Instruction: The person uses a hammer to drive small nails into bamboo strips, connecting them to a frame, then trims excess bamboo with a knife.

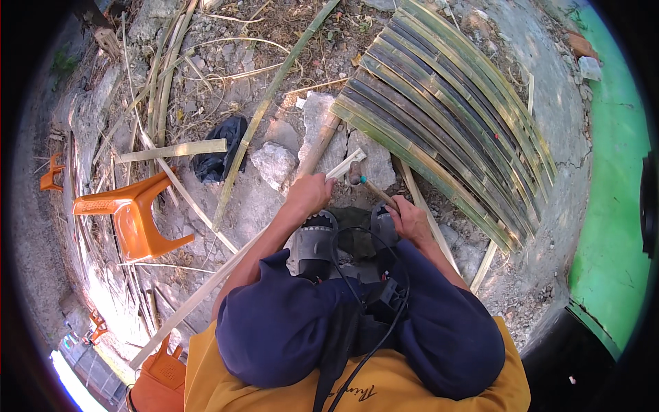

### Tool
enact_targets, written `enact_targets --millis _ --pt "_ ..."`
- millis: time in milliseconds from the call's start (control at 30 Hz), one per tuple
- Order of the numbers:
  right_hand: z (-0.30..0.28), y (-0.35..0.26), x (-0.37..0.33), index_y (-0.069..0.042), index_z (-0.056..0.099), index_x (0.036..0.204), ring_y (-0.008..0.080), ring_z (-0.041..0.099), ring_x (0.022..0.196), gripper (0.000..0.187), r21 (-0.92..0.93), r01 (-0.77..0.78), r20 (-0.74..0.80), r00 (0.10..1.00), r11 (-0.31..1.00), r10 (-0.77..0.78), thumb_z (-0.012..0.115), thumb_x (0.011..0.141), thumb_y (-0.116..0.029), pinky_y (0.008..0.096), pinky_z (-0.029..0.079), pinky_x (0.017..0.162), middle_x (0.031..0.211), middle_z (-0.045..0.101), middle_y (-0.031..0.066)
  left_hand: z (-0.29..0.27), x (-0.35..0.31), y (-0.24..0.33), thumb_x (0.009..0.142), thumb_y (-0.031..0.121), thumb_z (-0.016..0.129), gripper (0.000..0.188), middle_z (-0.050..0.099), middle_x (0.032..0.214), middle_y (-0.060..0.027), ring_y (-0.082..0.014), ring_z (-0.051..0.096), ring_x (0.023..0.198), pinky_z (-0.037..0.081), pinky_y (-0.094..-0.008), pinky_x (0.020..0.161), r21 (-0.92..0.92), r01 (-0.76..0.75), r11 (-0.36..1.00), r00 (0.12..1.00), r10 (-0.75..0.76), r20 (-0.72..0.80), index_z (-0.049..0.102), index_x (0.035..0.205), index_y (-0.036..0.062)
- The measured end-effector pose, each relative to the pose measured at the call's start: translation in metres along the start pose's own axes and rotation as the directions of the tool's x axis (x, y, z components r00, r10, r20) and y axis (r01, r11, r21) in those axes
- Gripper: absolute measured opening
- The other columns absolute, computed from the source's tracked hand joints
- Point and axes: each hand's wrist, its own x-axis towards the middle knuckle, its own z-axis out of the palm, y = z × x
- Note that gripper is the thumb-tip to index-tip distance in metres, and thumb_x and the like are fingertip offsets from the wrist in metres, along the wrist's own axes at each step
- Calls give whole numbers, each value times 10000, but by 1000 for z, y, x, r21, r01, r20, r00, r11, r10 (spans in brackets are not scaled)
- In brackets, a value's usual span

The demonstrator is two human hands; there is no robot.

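My left hand (310,193) is closed around a long pale split-bamboo strip (199,294). The strip runs from beyond my fingers down past my left forearm to the lower left. Its far end (345,165) lies over the rocks, just ahead of my feet. My right hand (410,218) grips the wooden handle of a hammer (356,173). The hammer's head is right beside the strip's far end; whether they touch I cannot tell. Ahead to the right lies a panel of green and dark bamboo slats (439,127) set side by side, resting across a round pole (319,145).
An orange plastic stool (134,214) lies tipped over at the left, near a black plastic bag (221,147). Loose bamboo strips (264,110) cross the rocky ground. A pale rock (273,165) sits ahead of my left hand. Along the right runs a green surface (611,178).
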Motion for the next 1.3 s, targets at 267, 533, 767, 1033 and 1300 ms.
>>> enact_targets --millis 267,533,767,1033,1300 --pt "0 -4 16 -71 591 1130 410 695 836 215 -129 31 46 999 991 -25 655 980 -211 487 551 680 985 708 155 -39 11 30 1045 451 482 542 722 1074 -286 -475 694 1026 555 -528 921 211 68 975 971 -114 212 725 1085 -33" --pt "3 -1 19 -51 552 1107 459 679 810 186 -53 -39 73 996 998 43 582 1024 -214 544 526 663 887 685 240 -39 18 26 1036 453 485 555 708 1042 -322 -489 686 1002 533 -553 918 214 65 975 966 -116 232 719 1084 -47" --pt "-10 -12 23 -43 523 1082 493 659 782 189 8 -59 -118 991 998 60 546 1047 -227 574 503 642 823 666 269 -46 19 30 1033 451 496 558 706 1056 -331 -485 687 1021 533 -550 928 205 89 975 954 -142 262 719 1101 -57" --pt "12 1 18 -34 522 1072 523 647 788 200 -6 -103 -4 995 995 103 545 1051 -231 601 482 657 792 660 277 -56 19 46 1031 450 508 562 700 1125 -322 -473 678 1077 530 -533 959 213 111 971 941 -171 290 706 1136 -65" --pt "-18 -37 32 6 518 1110 538 621 729 240 256 -42 -100 993 966 69 542 1055 -227 588 432 623 747 618 305 -54 17 40 1024 452 522 543 711 1141 -292 -457 685 1085 537 -519 962 210 160 965 939 -214 271 724 1137 -38"
